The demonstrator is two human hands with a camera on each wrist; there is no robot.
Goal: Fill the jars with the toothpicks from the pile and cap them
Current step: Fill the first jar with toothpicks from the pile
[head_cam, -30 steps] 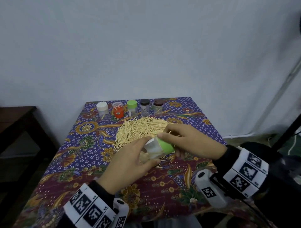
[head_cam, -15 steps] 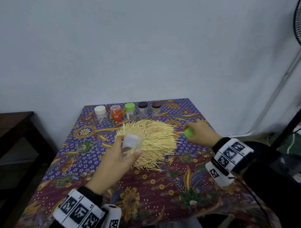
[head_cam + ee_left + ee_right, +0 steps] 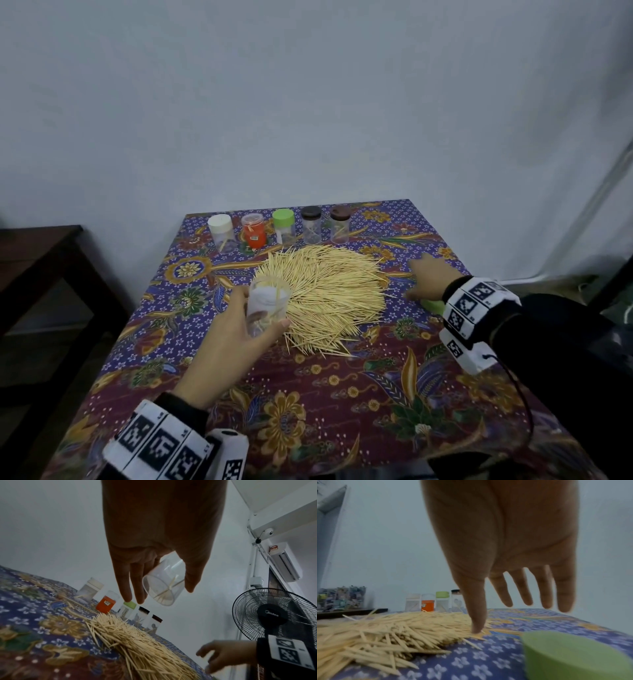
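My left hand (image 3: 239, 329) grips an uncapped clear jar (image 3: 267, 306) with a few toothpicks inside, held above the left edge of the toothpick pile (image 3: 322, 291). In the left wrist view the jar (image 3: 162, 586) tilts between thumb and fingers of that left hand (image 3: 154, 585). The jar's green cap (image 3: 432, 304) lies on the cloth right of the pile, large in the right wrist view (image 3: 573, 655). My right hand (image 3: 428, 277) hovers open just beyond the cap with fingers spread; its thumb (image 3: 476, 608) touches the pile's right edge (image 3: 385, 628).
Several capped jars stand in a row at the table's far edge: white (image 3: 221, 233), orange (image 3: 254, 231), green (image 3: 283, 226), and two dark-capped (image 3: 311, 224). A dark side table (image 3: 37, 260) is on the left; a standing fan (image 3: 274, 615) on the right.
The right hand took the green cap off the jar, carried it right, set it on the cloth and let go. The left hand moved the open jar to the pile's left edge.
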